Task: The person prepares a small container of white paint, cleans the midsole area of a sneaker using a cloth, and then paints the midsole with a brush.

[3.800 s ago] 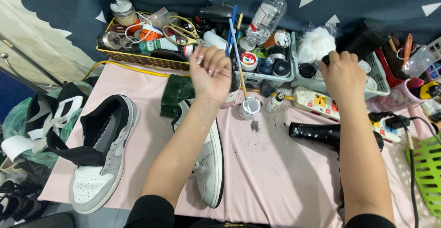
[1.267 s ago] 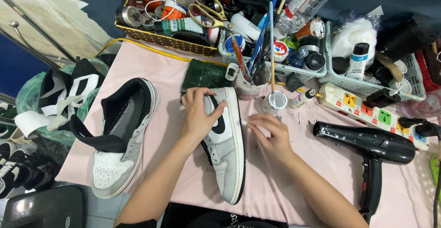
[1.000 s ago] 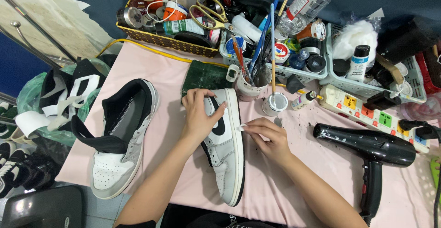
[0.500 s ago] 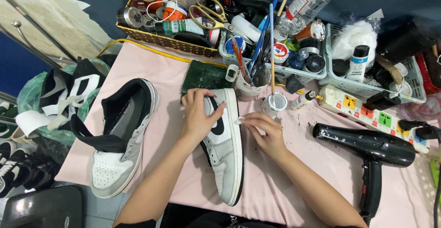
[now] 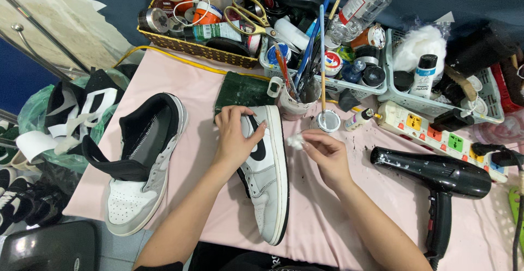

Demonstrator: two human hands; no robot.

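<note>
From my remote seat, the pink cloth-covered table (image 5: 180, 85) fills most of the view. At nine o'clock on it lies a grey, white and black high-top sneaker (image 5: 139, 167), unlaced, its tongue pulled open. Just past centre, toward six o'clock, is its mate, a grey and white leather sneaker with a black side mark (image 5: 267, 173), lying on its side with the white sole edge facing three o'clock. At four o'clock a black hair dryer flecked with white paint (image 5: 436, 175) lies flat, well apart from the shoes.

Along twelve o'clock stands a woven brown basket (image 5: 199, 50) of jars and yellow-handled scissors, and at one to two o'clock pale plastic trays (image 5: 436, 104) hold bottles and white cotton wool. A dark green cloth pad (image 5: 243, 91) sits at eleven o'clock of the centre shoe, touching its heel end.

My left hand (image 5: 234, 137) rests on the centre sneaker's heel and collar, fingers spread and pressing it down. My right hand (image 5: 322, 151) hovers just beside the sole at three o'clock of the shoe, thumb and forefinger pinching a small white cotton wad (image 5: 295, 141); I think the wad sits just clear of the sole, though the gap is hard to judge. A small white paint pot (image 5: 328, 121) with a brush standing in it is near the right hand, at twelve o'clock.
</note>
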